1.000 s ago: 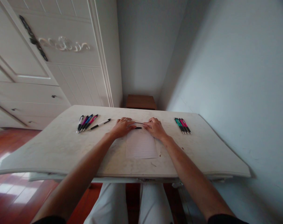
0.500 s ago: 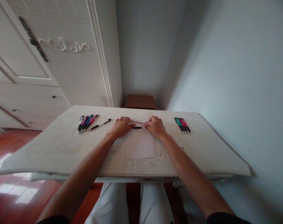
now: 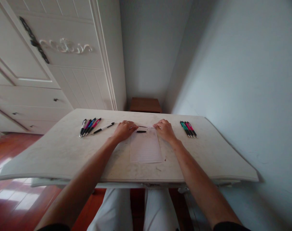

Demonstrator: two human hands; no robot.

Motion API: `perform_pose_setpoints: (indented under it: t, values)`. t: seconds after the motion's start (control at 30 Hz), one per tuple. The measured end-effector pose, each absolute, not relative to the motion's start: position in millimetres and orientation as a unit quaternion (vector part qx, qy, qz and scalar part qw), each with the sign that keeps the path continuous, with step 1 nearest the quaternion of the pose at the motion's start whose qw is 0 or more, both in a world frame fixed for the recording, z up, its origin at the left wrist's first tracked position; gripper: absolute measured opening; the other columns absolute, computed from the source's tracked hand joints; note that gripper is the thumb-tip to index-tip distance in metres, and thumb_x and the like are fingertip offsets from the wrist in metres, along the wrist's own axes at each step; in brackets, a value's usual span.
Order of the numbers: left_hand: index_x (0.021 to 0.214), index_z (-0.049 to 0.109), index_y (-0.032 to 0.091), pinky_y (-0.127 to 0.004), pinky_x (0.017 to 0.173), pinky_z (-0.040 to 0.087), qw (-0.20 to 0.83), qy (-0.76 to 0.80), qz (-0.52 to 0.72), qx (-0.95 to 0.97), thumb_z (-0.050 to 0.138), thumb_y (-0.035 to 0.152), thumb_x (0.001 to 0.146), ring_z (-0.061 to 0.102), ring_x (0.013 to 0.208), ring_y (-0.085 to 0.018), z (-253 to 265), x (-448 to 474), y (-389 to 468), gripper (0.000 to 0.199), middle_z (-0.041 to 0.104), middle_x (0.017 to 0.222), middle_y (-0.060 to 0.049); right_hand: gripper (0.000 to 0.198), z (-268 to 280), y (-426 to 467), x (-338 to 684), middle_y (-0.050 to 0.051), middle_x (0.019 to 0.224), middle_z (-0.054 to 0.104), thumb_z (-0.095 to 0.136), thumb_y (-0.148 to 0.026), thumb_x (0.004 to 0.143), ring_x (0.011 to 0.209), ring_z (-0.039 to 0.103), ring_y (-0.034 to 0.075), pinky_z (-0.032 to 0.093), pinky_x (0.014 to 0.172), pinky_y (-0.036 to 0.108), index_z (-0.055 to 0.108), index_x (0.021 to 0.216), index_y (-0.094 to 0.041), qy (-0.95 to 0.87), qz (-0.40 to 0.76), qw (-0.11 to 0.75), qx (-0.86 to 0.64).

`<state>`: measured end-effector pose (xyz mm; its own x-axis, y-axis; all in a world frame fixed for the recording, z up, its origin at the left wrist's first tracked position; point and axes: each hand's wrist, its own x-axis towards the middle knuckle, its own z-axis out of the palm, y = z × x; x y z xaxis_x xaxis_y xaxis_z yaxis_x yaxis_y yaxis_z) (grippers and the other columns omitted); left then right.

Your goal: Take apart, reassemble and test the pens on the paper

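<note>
My left hand [image 3: 124, 131] is closed at the top left of a lined paper sheet [image 3: 146, 149]. A thin dark stick, like a pen refill [image 3: 143, 126], reaches rightward from its fingers. Just below that lies a short black pen part [image 3: 141, 131] on the sheet, close to the left fingertips. At the sheet's upper right corner my right hand [image 3: 164, 130] has its thumb and fingers pressed together, apart from the refill's tip. Whatever they may hold is too small to make out.
Left of my hands, a white and black pen [image 3: 102, 128] lies slanted beside several coloured pens [image 3: 89, 127]. Several green and pink pens [image 3: 188, 129] lie side by side at the right. The white table [image 3: 64, 154] stands between a white cabinet [image 3: 88, 80] and a wall.
My right hand has moved a little to the right, away from the thin stick. My left hand has shifted slightly left, and the black part now shows more fully.
</note>
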<state>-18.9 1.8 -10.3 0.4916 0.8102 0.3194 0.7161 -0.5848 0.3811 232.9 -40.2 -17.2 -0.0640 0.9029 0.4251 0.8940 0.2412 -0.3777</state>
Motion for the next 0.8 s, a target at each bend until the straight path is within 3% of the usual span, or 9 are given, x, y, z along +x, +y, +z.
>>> perform_pose_setpoints:
  t: [0.17, 0.33, 0.57, 0.8]
  values:
    - [0.099, 0.072, 0.021, -0.035, 0.094, 0.046, 0.125, 0.431, 0.269, 0.852, 0.037, 0.049, 0.095, 0.063, 0.103, -0.024, -9, -21, 6, 0.044, 0.071, 0.109, -0.007, 0.035, -15, -35, 235, 0.006, 0.079, 0.061, 0.046, -0.036, 0.093, 0.081, 0.056, 0.018, 0.04, 0.079, 0.029, 0.067, 0.072, -0.018, -0.699, 0.034, 0.39, -0.598]
    - [0.097, 0.07, 0.017, -0.032, 0.086, 0.049, 0.137, 0.473, 0.37, 0.788, 0.039, 0.038, 0.092, 0.065, 0.094, -0.022, -9, -25, 11, 0.038, 0.072, 0.102, -0.009, 0.035, -11, -35, 242, 0.001, 0.06, 0.054, 0.038, -0.034, 0.09, 0.062, 0.05, 0.017, 0.034, 0.061, 0.027, 0.053, 0.06, -0.02, -0.566, 0.079, 0.459, -0.68]
    - [0.079, 0.071, 0.015, -0.027, 0.067, 0.047, 0.151, 0.549, 0.366, 0.736, 0.044, 0.03, 0.083, 0.064, 0.071, -0.019, -8, -30, 12, 0.03, 0.071, 0.074, -0.006, 0.029, -16, -32, 245, -0.001, 0.049, 0.046, 0.04, -0.027, 0.08, 0.053, 0.039, 0.015, 0.024, 0.053, 0.028, 0.045, 0.051, -0.022, -0.532, 0.098, 0.429, -0.724]
    - [0.08, 0.071, 0.017, -0.028, 0.072, 0.047, 0.126, 0.516, 0.368, 0.764, 0.044, 0.029, 0.083, 0.062, 0.076, -0.018, -7, -28, 11, 0.03, 0.072, 0.081, -0.006, 0.033, -18, -33, 241, -0.003, 0.048, 0.04, 0.042, -0.029, 0.081, 0.051, 0.035, 0.013, 0.021, 0.052, 0.028, 0.042, 0.05, -0.021, -0.557, 0.072, 0.422, -0.712]
